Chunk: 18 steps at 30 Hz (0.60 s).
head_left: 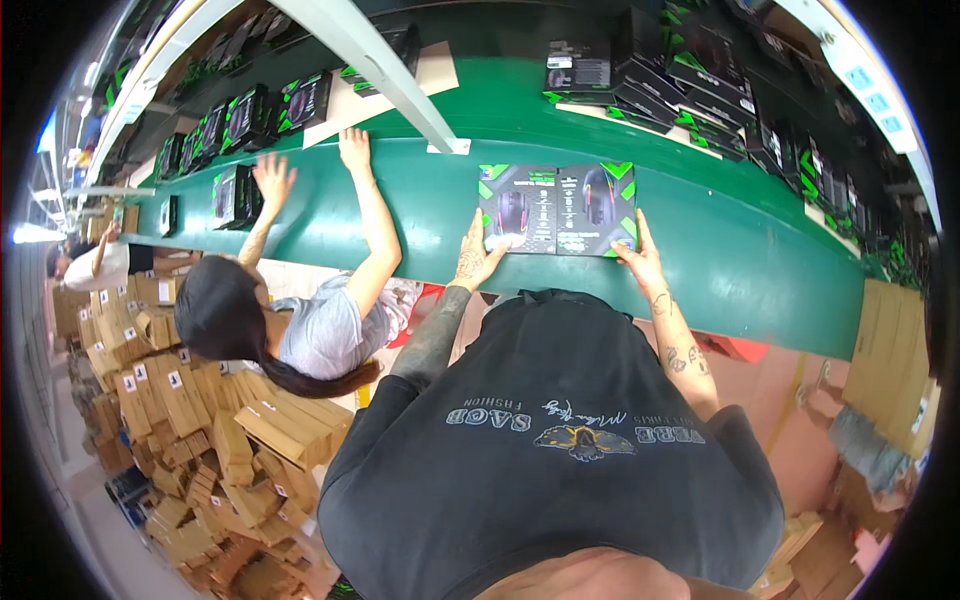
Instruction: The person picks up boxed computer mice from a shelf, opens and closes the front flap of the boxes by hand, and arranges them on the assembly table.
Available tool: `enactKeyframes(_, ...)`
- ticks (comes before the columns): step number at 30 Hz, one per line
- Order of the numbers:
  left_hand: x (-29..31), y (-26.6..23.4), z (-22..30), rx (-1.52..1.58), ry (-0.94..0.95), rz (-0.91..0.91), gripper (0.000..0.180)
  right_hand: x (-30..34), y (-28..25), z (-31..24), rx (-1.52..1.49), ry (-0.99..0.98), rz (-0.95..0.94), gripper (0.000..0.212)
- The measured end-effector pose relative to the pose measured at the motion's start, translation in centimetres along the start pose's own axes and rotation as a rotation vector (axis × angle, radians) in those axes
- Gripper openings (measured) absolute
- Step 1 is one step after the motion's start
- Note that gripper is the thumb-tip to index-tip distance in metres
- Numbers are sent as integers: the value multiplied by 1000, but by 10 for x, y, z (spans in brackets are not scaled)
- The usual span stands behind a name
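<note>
A flat black-and-green box (557, 208) with pictures of a computer mouse lies opened out on the green conveyor belt (700, 250) in front of me. My left hand (478, 258) holds its lower left corner, fingers resting on the panel. My right hand (643, 262) holds the lower right corner from the edge. Both tattooed forearms reach up from my black shirt.
To my left a co-worker in a grey shirt (320, 335) stretches both hands (355, 150) onto the belt, near black-and-green boxes (232, 195). More such boxes (690, 85) are stacked on the far side. Brown cardboard pieces (190, 440) are heaped at lower left. A white beam (400, 80) crosses overhead.
</note>
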<state>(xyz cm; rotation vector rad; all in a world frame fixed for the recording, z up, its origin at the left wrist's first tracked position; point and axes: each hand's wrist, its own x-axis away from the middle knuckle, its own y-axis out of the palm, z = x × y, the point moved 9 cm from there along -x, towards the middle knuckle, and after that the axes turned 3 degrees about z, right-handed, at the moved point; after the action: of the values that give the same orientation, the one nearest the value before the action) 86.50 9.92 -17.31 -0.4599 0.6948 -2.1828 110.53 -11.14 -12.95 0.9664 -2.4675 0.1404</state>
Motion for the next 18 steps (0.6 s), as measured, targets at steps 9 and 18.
enactKeyframes(9,-20,9,12,389,-54,-183,53,-10,10,-208,512,-458,-560,81)
enactKeyframes(18,-36,16,39,768,-276,-202,65,-82,134,-106,992,124,-1217,66)
